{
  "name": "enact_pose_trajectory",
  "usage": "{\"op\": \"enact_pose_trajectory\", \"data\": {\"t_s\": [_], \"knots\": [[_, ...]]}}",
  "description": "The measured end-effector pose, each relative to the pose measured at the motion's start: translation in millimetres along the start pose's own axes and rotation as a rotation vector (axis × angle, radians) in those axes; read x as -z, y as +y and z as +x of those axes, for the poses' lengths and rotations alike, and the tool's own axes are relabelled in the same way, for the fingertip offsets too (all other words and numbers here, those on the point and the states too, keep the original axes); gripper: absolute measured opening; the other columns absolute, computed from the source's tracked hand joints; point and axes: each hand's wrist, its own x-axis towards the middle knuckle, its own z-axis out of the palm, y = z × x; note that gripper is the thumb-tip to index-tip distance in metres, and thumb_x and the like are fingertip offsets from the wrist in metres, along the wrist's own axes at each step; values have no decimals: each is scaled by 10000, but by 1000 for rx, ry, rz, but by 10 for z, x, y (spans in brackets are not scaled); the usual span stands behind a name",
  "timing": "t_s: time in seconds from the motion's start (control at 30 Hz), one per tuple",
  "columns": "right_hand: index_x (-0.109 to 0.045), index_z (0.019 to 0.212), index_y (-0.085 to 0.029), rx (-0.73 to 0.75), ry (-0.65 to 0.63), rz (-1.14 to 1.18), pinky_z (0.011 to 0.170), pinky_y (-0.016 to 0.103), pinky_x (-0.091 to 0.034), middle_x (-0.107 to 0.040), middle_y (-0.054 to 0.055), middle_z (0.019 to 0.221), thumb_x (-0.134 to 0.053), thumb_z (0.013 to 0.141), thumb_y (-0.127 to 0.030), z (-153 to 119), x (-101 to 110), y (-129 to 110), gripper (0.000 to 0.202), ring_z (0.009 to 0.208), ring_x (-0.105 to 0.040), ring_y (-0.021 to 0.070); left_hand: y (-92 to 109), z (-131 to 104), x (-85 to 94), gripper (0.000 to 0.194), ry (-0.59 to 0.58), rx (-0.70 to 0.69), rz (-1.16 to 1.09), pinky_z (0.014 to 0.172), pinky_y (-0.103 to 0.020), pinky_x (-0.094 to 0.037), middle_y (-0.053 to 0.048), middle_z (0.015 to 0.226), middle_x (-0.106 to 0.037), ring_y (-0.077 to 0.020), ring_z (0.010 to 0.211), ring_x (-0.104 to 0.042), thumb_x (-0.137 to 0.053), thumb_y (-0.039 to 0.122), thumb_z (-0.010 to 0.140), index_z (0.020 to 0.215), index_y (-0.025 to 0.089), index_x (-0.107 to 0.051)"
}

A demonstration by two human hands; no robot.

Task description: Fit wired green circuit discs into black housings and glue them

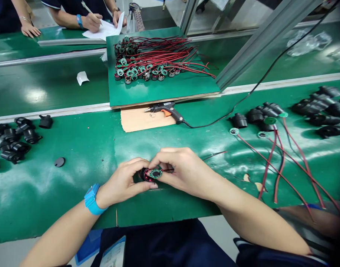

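Observation:
Near the bench's front edge, my left hand (131, 177) is closed around a dark round part with red inside (146, 174), its opening turned toward my right hand. My right hand (181, 168) pinches a small green ring-shaped circuit board (155, 173) between thumb and fingertips, right beside that opening. Dark and red wires (167, 170) run from the board back under my right fingers. Whether the board touches the round part I cannot tell. Beyond my hands a black glue gun (168, 110) with an orange trigger lies on brown cardboard (131, 120).
A raised green board (164, 89) carries several small motors with red wires (170, 55). Black plastic housings (12, 139) lie left, and more housings (258, 114) lie right beside wired circuit boards (234, 131). A black cord (242, 100) crosses up right. Another person's hand (92, 22) writes on paper.

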Motion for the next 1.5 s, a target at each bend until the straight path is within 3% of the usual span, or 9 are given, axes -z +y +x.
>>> {"op": "enact_pose_trajectory", "data": {"t_s": [0.13,0.27,0.47,0.6,0.73,0.87,0.97,1.13,1.5], "knots": [[-739,1101,-186,-3,-41,165,692,223,-487,-694,3,864,-655,939,-171,52,76,7,184,750,-636,105,-42,-29,7,378,0,58,-98,765,-256,-507,-17,1005,-697,-156,867,-659,-767,371,869,1160,214,-585],[-752,1094,-222,37,-83,208,767,241,-511,-722,19,954,-613,979,-204,77,90,17,181,843,-675,118,-69,-53,26,331,-20,109,-114,664,-233,-485,23,833,-626,-136,756,-608,-789,391,842,1010,201,-576],[-765,1029,-192,3,-84,69,684,233,-465,-693,13,862,-599,982,-225,10,173,38,175,750,-634,108,-86,-28,72,349,16,1,-110,901,-281,-536,-58,1162,-677,-177,1027,-659,-795,300,848,1161,220,-664],[-763,976,-179,-35,-96,17,630,222,-430,-670,-5,805,-608,974,-243,-39,220,44,167,680,-598,87,-74,-13,90,375,12,-1,-61,878,-273,-545,-66,1143,-698,-176,1014,-668,-787,295,855,1209,229,-682],[-728,1093,-199,-9,-96,-5,709,226,-448,-701,4,928,-582,986,-223,-46,181,50,183,789,-636,105,-74,-24,83,378,-14,0,-11,835,-260,-555,-64,1127,-712,-163,939,-683,-782,316,858,1213,225,-689],[-637,1262,-215,11,-131,7,801,243,-464,-707,18,1077,-572,963,-157,-39,149,93,312,929,-651,136,-146,-25,91,407,65,-43,26,934,-307,-548,-75,1222,-721,-202,1076,-698,-731,329,902,1296,261,-650],[-605,1303,-230,7,-159,36,757,248,-465,-697,17,1094,-592,930,-120,-12,136,165,388,830,-631,127,-227,6,93,393,52,-105,212,1016,-393,-516,-81,1214,-744,-235,1109,-699,-689,354,932,1308,254,-635],[-637,1242,-213,-60,-201,153,660,241,-444,-671,2,967,-662,907,-182,71,76,290,337,672,-542,97,-304,36,54,354,9,-157,382,970,-384,-543,-92,1179,-757,-229,1065,-712,-616,359,978,1299,212,-620],[-680,1143,-197,-47,-169,145,670,239,-413,-568,-19,898,-803,803,-174,138,-123,374,362,726,-515,101,-300,33,87,409,-93,-188,361,1034,-374,-561,-84,1280,-727,-225,1157,-708,-583,363,993,1382,237,-578]]}}
